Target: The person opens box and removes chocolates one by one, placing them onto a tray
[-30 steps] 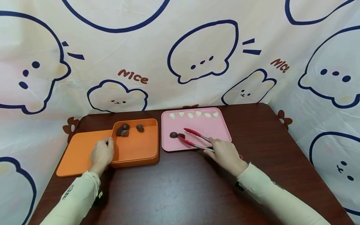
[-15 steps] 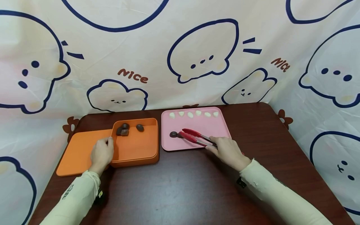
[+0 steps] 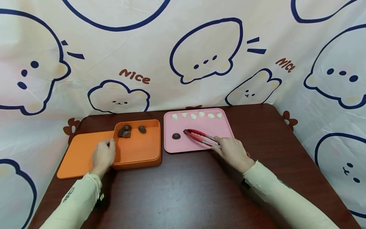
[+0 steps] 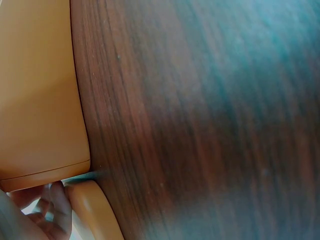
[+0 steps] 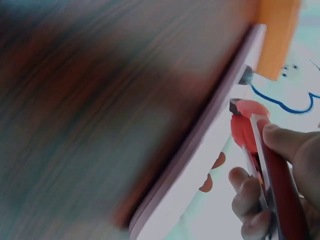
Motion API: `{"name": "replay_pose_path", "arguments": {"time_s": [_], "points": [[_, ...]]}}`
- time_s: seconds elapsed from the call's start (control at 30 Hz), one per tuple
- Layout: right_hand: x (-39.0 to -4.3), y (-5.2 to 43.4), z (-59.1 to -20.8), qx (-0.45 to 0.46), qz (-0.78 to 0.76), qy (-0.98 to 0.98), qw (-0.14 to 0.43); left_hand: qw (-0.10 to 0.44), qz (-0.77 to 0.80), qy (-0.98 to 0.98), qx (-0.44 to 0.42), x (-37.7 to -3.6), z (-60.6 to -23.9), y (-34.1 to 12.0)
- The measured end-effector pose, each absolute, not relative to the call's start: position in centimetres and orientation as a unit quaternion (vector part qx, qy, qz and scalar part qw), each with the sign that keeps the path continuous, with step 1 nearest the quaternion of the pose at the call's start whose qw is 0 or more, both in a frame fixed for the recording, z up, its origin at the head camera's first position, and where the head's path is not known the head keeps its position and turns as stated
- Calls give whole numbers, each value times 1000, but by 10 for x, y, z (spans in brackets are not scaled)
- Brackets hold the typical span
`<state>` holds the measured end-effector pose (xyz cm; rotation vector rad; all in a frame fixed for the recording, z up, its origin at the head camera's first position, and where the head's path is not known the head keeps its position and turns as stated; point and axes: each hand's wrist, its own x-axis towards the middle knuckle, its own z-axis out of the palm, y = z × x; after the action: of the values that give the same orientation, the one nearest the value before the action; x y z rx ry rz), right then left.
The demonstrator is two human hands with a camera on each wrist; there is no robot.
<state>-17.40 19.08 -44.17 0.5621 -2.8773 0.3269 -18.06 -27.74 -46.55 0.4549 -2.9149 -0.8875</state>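
My right hand (image 3: 233, 153) grips red-tipped metal tongs (image 3: 203, 139) over the pink tray (image 3: 171, 147). A dark brown chocolate (image 5: 233, 106) is pinched at the tongs' tips in the right wrist view. Another dark oval chocolate (image 3: 176, 136) lies on the tray to the left of the tips. My left hand (image 3: 103, 157) holds the left wall of the orange box (image 3: 138, 149), its thumb and forefinger at the rim. In the left wrist view, fingers (image 4: 61, 207) press in beside the box's wall. Several dark chocolates (image 3: 126, 134) sit at the box's back.
An orange lid (image 3: 77, 152) lies flat to the left of the box, partly behind the left hand. Several white pieces (image 3: 193, 116) line the tray's back edge. The dark wood table (image 3: 177, 194) backs onto a patterned cloth (image 3: 160, 95).
The tongs have closed around the right-hand chocolate on the tray and drawn it slightly up and away from the other. My left hand has stayed at the box.
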Motion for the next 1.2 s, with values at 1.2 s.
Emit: {"name": "replay_pose_path", "arguments": {"time_s": [1.2], "points": [[-176, 189, -441, 127, 216, -968, -4, 21, -282, -946, 157, -181, -465, -279]]}}
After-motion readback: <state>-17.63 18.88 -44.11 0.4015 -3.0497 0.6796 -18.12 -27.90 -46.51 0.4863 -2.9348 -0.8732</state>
